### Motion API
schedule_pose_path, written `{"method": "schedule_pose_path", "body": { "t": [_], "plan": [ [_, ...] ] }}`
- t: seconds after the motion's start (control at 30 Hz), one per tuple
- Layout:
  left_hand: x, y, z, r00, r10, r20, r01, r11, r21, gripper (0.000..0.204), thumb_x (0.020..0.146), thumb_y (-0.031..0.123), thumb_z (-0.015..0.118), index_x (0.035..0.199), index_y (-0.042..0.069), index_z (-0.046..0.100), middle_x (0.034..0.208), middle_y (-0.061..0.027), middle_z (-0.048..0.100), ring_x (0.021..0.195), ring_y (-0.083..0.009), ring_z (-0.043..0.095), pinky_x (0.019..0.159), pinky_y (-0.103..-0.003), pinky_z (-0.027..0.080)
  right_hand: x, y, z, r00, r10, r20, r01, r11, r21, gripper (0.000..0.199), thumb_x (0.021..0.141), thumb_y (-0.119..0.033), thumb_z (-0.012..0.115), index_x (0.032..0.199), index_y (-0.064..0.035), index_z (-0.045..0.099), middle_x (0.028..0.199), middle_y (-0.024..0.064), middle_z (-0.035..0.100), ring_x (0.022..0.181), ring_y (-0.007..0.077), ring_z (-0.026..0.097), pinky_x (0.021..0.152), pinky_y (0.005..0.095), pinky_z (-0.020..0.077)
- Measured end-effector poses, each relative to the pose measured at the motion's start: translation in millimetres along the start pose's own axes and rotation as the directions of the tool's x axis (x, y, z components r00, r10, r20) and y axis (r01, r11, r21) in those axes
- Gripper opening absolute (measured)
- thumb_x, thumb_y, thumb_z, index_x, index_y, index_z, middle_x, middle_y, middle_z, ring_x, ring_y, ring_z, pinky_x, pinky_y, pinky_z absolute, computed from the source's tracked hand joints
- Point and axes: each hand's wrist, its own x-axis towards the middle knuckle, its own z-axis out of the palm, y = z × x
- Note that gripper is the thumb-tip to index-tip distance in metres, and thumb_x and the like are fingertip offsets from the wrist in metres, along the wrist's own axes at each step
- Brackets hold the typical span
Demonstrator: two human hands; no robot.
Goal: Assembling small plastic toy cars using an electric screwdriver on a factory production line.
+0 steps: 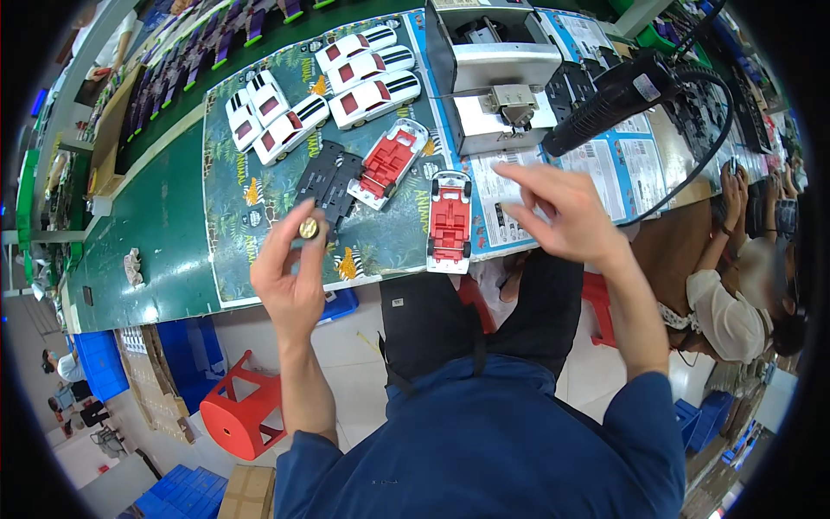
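My left hand [292, 270] pinches a small round brass-coloured piece [309, 228] between thumb and finger, above the near side of the mat. Just beyond it lie black plastic toy-car base plates [329, 177]. My right hand [558, 212] hovers before the metal machine [497, 121], index finger and thumb stretched apart, nothing seen between them. Between my hands, a white toy car [450, 222] rests upside down at the table edge, its red inside showing. Another upturned toy car [391, 164] leans against the base plates.
Several white toy cars with black stripes [374, 99] stand on the patterned mat [229, 203]. A black cylindrical tool [609, 104] with a cable slants in from the right. Red stool [246, 411] and blue bins [99, 363] are at left below the table. Another person [731, 311] sits at right.
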Motion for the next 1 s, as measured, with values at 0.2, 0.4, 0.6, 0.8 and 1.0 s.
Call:
{"method": "schedule_pose_path", "body": {
  "t": [0.2, 0.4, 0.6, 0.8, 1.0],
  "plan": [
    [92.0, 33.5, 46.5, 0.871, 0.348, 0.346, -0.458, 0.83, 0.319, 0.029, 0.081, -0.005, 0.065, 0.108, 0.004, 0.07, 0.089, -0.0117, 0.066, 0.076, -0.0277, 0.065, 0.067, -0.033, 0.052, -68.1, 29.4, 38.0, 0.966, 0.189, -0.177, -0.154, 0.969, 0.196, 0.032, 0.08, -0.001, 0.073, 0.112, -0.0035, 0.069, 0.067, 0.0046, 0.058, 0.052, 0.0111, 0.051, 0.049, 0.025, 0.0386],
    [114.1, 12.2, 83.5, 0.806, 0.32, 0.499, -0.52, 0.786, 0.335, 0.02, 0.082, -0.007, 0.061, 0.1, -0.001, 0.068, 0.099, -0.0137, 0.065, 0.089, -0.0315, 0.065, 0.077, -0.036, 0.053, -71.4, 42.7, 45.5, 0.912, 0.257, -0.321, -0.164, 0.943, 0.29, 0.02, 0.08, 0.002, 0.072, 0.1, -0.0014, 0.072, 0.066, 0.0039, 0.058, 0.051, 0.0077, 0.05, 0.046, 0.0233, 0.0376],
    [118.6, -0.4, 92.9, 0.795, 0.275, 0.541, -0.53, 0.75, 0.397, 0.022, 0.082, -0.007, 0.061, 0.102, -0.002, 0.069, 0.101, -0.0146, 0.065, 0.091, -0.0323, 0.065, 0.079, -0.037, 0.053, -69.8, 46.5, 45.4, 0.921, 0.19, -0.339, -0.093, 0.955, 0.283, 0.018, 0.08, 0.002, 0.072, 0.097, -0.0008, 0.071, 0.064, 0.0049, 0.06, 0.048, 0.0092, 0.053, 0.044, 0.023, 0.0383],
    [124.4, -2.6, 99.2, 0.783, 0.237, 0.576, -0.529, 0.74, 0.414, 0.023, 0.081, -0.006, 0.062, 0.102, -0.001, 0.07, 0.105, -0.0156, 0.066, 0.093, -0.0345, 0.064, 0.082, -0.039, 0.052, -69.9, 46.9, 46.9, 0.919, 0.198, -0.341, -0.102, 0.955, 0.278, 0.017, 0.079, 0.002, 0.072, 0.095, -0.0016, 0.071, 0.063, 0.0048, 0.06, 0.047, 0.0094, 0.053, 0.044, 0.0229, 0.0381],
    [126.9, -0.4, 97.4, 0.773, 0.231, 0.591, -0.532, 0.742, 0.407, 0.029, 0.081, -0.004, 0.065, 0.11, 0.001, 0.067, 0.104, -0.0154, 0.067, 0.095, -0.0349, 0.064, 0.083, -0.039, 0.052, -68.4, 46.3, 46.6, 0.917, 0.195, -0.347, -0.099, 0.957, 0.274, 0.017, 0.079, 0.002, 0.072, 0.096, -0.0017, 0.071, 0.062, 0.0045, 0.059, 0.046, 0.0094, 0.053, 0.043, 0.0229, 0.0378]
  ]
}}
